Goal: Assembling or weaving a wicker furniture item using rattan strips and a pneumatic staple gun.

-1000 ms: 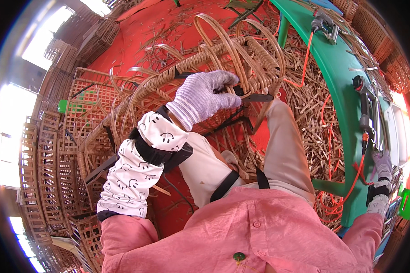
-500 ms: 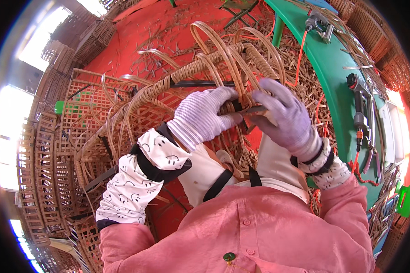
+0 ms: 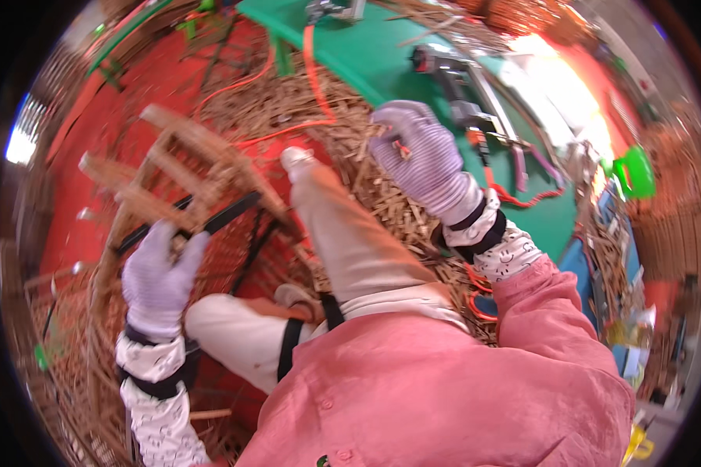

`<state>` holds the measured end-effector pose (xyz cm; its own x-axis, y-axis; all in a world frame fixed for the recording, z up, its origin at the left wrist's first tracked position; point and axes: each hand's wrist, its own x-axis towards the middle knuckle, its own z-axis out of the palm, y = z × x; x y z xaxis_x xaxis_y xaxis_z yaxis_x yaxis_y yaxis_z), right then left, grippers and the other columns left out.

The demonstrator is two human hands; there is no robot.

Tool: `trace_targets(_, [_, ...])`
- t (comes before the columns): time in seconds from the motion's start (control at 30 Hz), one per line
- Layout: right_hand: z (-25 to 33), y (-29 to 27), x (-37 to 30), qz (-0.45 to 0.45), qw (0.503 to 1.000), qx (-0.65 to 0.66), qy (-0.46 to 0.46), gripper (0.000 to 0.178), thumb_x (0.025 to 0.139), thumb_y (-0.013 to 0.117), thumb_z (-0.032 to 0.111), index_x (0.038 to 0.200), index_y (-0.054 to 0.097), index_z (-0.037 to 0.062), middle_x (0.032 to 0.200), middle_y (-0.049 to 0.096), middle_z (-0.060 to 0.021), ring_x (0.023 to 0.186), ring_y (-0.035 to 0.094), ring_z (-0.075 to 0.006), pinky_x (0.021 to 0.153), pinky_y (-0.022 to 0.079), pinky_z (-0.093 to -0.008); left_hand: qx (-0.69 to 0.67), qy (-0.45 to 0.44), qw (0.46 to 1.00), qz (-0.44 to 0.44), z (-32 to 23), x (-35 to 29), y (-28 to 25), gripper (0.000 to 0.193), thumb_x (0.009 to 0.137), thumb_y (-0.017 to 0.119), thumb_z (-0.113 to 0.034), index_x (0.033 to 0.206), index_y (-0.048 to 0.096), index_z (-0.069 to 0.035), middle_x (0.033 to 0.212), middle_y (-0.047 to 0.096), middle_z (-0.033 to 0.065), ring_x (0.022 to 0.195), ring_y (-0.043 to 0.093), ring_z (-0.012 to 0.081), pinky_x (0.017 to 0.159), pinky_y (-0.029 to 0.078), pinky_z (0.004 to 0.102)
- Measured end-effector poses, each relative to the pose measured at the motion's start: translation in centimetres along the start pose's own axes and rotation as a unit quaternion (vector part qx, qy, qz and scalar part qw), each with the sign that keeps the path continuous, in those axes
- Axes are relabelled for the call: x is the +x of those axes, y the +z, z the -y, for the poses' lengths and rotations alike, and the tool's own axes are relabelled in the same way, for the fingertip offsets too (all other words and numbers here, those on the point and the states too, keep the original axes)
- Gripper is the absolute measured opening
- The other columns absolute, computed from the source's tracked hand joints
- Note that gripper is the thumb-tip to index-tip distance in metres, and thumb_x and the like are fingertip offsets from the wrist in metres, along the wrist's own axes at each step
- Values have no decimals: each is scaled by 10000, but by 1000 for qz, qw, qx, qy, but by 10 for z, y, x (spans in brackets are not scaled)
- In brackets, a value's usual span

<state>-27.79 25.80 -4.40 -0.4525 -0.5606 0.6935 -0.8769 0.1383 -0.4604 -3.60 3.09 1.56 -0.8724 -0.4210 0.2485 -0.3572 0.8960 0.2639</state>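
Both hands wear pale, striped gloves. At the left, my left hand (image 3: 160, 284) grips the edge of a woven rattan frame (image 3: 187, 175), thumb and fingers around its near side beside a black strip (image 3: 234, 212). The frame has tilted loops and bars, blurred by motion. My right hand (image 3: 422, 159) is raised at the near edge of a green table (image 3: 366, 58), fingers curled together. A small orange-brown spot shows between them, too small to name. Just right of this hand, a grey and black air nail gun (image 3: 452, 82) lies on the table.
Another tool (image 3: 331, 11) lies at the table's far end. An orange hose (image 3: 315, 70) hangs off the table to the red floor, over piled cane scraps (image 3: 350, 132). A green plastic container (image 3: 635, 173) stands at right. More wickerwork (image 3: 62, 389) is at lower left.
My right hand has left the frame and moved right, toward the table and nail gun. My left hand keeps hold of the frame, now farther left. The view has turned to the right.
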Motion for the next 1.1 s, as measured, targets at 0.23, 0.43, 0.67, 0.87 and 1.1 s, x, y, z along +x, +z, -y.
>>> trace_targets(0.23, [-156, -199, -108, -6, 805, -468, 364, 296, 769, 554, 283, 1009, 602, 116, 1039, 587, -123, 952, 574, -293, 831, 456, -379, -75, -17, 997, 9, 13, 11, 6, 205, 761, 666, -183, 823, 543, -31, 627, 500, 72, 542, 457, 173, 530, 388, 288])
trace_targets(0.43, [-221, -247, -120, 164, 681, -482, 526, 431, 774, 516, 438, 974, 631, 74, 961, 612, -169, 937, 571, -338, 848, 430, -394, -61, -25, 998, -1, 4, 9, 5, 198, 758, 670, -170, 846, 559, -31, 626, 504, 70, 545, 464, 166, 530, 387, 287])
trace_targets(0.67, [-267, -262, -129, 291, 706, -513, 391, 468, 794, 489, 482, 957, 624, 65, 904, 619, -183, 843, 591, -336, 742, 449, -437, 15, 25, 1000, -3, 3, 4, -4, 286, 730, 664, -319, 821, 562, -67, 722, 586, 123, 671, 584, 311, 570, 456, 373])
trace_targets(0.87, [-294, -295, -128, -75, 832, -347, 426, 383, 847, 490, 374, 964, 561, 17, 683, 582, -77, 546, 538, -186, 555, 446, -346, -13, 21, 1000, 6, 9, 5, 7, 345, 720, 671, -333, 914, 586, -60, 768, 592, 147, 730, 594, 322, 619, 467, 383])
trace_targets(1.1, [-23, -95, -17, 169, 895, 91, 404, 239, 838, 519, 214, 1030, 551, 75, 552, 459, -4, 420, 417, -74, 390, 333, -230, -46, 33, 998, 22, 15, 1, 3, 381, 693, 712, -270, 936, 570, -13, 756, 599, 155, 696, 610, 297, 619, 478, 344])
